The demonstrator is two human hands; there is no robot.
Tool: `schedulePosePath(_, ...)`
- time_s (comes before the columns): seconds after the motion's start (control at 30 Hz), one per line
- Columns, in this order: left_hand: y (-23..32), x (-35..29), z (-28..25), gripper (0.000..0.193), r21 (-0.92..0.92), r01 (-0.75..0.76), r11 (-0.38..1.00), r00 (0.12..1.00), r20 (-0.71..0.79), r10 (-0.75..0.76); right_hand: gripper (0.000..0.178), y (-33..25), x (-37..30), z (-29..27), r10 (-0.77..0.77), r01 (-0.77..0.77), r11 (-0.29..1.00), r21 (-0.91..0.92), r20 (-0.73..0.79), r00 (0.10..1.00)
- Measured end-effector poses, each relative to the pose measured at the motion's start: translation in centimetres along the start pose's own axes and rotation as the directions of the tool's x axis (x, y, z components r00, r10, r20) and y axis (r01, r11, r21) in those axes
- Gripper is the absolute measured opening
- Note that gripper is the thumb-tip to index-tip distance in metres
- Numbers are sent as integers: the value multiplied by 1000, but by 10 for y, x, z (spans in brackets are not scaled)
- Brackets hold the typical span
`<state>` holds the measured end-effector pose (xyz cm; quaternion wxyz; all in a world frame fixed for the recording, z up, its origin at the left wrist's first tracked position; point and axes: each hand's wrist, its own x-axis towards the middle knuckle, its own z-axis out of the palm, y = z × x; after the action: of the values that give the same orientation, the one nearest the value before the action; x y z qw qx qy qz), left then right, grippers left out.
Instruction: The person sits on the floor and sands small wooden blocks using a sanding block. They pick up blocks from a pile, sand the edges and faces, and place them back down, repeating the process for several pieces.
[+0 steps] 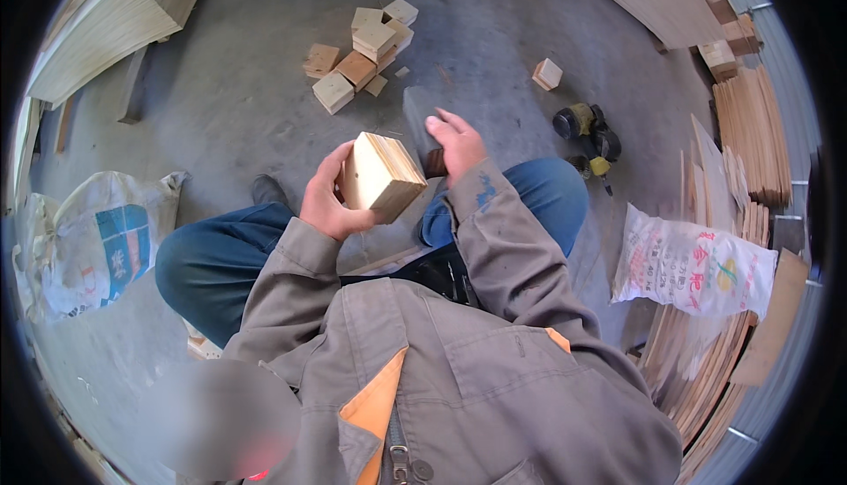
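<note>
My left hand (330, 199) is closed around the left side of a plywood block (381, 176), thumb below and fingers along its upper left edge. Layered edges show on the block's right side, and its pale face has a small dark hole. Just to the right, my right hand (459, 145) grips a broad-bladed knife (435, 163) by its brown handle. Its grey blade is smeared by motion and points up and away, beyond the block. The blade and block appear apart. Both hands are above my lap, between my bent knees.
Several wooden blocks (356, 69) lie heaped on the concrete floor ahead; a single block (547, 74) lies farther right. A cordless power tool (589, 137) rests near my right knee. White sacks (697, 263) flank me, with stacked boards (750, 137) at right and plywood sheets (115, 31) at far left.
</note>
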<state>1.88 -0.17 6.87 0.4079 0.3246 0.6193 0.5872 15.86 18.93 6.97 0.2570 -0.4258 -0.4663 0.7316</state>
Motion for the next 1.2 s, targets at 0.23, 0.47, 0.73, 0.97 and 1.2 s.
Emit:
schedulePosePath(0.23,-16,4,-13,107,78,-38,996,993,-112,46,52,-10,-29,0,98,-88,994,-71,155,983)
schedulePosePath(0.47,-31,6,-18,101,261,-75,962,984,-137,114,53,-3,-58,-10,-192,424,716,-555,427,884)
schedulePosePath(0.73,-23,7,-12,107,155,-23,988,999,-37,29,52,-15,-65,-14,-230,478,710,-517,472,851)
schedulePosePath(0.97,-11,0,-7,105,243,22,970,999,30,-30,54,1,-19,5,-132,332,803,-495,396,909)
schedulePosePath(1.2,-48,7,-26,94,377,0,926,983,-171,69,52,-2,-78,-25,-51,272,845,-461,437,898)
